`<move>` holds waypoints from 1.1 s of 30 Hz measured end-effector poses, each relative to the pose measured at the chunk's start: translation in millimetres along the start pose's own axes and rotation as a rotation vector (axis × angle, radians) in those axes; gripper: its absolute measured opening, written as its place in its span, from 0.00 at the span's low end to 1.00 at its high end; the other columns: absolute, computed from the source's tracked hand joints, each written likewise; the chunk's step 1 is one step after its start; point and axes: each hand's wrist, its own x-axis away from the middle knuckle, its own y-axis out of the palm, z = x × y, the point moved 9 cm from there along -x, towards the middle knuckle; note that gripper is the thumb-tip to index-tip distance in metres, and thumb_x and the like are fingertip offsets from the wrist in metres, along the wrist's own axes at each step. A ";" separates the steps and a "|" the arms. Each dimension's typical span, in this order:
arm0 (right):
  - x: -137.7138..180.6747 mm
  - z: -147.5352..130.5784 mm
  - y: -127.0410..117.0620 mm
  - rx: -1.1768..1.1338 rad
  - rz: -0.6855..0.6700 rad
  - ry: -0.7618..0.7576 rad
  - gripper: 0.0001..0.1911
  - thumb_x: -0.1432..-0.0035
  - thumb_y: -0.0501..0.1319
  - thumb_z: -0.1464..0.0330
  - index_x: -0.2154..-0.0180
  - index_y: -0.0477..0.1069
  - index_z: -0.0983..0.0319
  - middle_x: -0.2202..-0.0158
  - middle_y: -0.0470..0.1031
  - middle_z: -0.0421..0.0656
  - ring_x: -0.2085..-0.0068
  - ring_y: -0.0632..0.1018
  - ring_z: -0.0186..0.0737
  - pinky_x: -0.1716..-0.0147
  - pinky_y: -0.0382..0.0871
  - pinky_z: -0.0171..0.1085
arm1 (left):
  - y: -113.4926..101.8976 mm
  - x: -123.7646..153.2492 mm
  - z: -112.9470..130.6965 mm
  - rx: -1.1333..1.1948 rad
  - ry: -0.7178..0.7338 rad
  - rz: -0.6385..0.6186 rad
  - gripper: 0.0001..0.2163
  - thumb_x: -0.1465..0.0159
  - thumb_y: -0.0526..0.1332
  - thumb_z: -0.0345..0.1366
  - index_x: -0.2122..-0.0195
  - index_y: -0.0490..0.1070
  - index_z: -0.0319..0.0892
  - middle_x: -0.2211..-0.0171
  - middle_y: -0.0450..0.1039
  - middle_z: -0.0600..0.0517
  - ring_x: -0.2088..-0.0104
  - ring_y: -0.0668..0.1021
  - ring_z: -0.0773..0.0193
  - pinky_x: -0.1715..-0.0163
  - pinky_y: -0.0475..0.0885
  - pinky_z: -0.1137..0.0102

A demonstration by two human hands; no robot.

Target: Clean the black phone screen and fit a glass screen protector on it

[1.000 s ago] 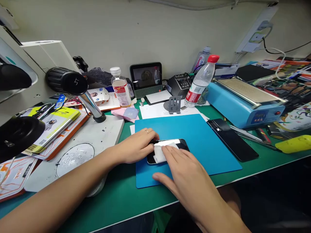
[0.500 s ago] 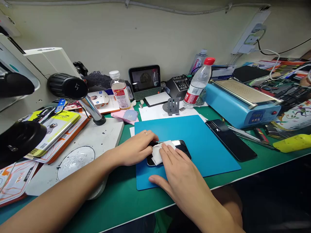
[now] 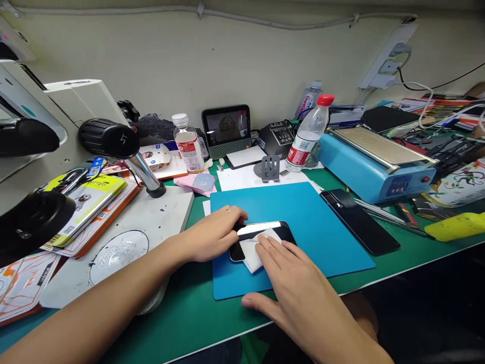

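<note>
A black smartphone (image 3: 288, 233) lies on the blue mat (image 3: 303, 202), a bright reflection along its far edge. My left hand (image 3: 215, 233) grips its left end between thumb and fingers; a ring shows on one finger. Under the fingertips of my right hand (image 3: 295, 275) is a folded white tissue (image 3: 250, 252), pressed against the phone and overhanging its near edge. The right fingers lie nearly flat and together, with the thumb spread off to the side. Part of the tissue and the phone's near right corner are hidden by that hand.
A long black panel (image 3: 364, 222) lies on the mat's right edge, near tweezers and a yellow bottle (image 3: 458, 226). Behind stand a blue heating plate machine (image 3: 364, 164), a red-capped bottle (image 3: 305, 139), a phone stand (image 3: 270, 168) and a small screen (image 3: 227, 124). A microscope (image 3: 109, 137) is at left.
My right hand has slid the tissue toward me and slightly right across the phone, uncovering more of its far side. My left hand keeps its hold on the phone.
</note>
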 end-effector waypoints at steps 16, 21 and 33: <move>23.1 -6.6 14.9 -0.065 -0.042 0.050 0.43 0.29 0.52 0.42 0.32 0.69 0.70 0.30 0.69 0.56 0.32 0.74 0.59 0.35 0.74 0.59 | 1.1 -0.1 0.9 -0.013 0.017 0.006 0.16 0.33 0.49 0.28 0.48 0.67 0.43 0.49 0.76 0.45 0.49 0.77 0.53 0.46 0.75 0.57; 20.6 -6.0 17.2 -0.082 -0.036 0.053 0.41 0.29 0.54 0.44 0.32 0.68 0.70 0.30 0.69 0.56 0.31 0.74 0.60 0.34 0.71 0.62 | 2.2 0.3 1.9 -0.053 0.052 0.027 0.16 0.34 0.49 0.27 0.49 0.68 0.43 0.51 0.76 0.46 0.51 0.78 0.54 0.49 0.76 0.59; 17.8 4.4 20.4 -0.129 0.037 -0.055 0.43 0.26 0.52 0.47 0.26 0.55 0.74 0.26 0.61 0.63 0.26 0.64 0.64 0.30 0.50 0.77 | 0.3 4.4 13.3 -0.200 0.171 0.074 0.14 0.26 0.50 0.38 0.46 0.69 0.42 0.51 0.76 0.43 0.50 0.77 0.50 0.47 0.74 0.55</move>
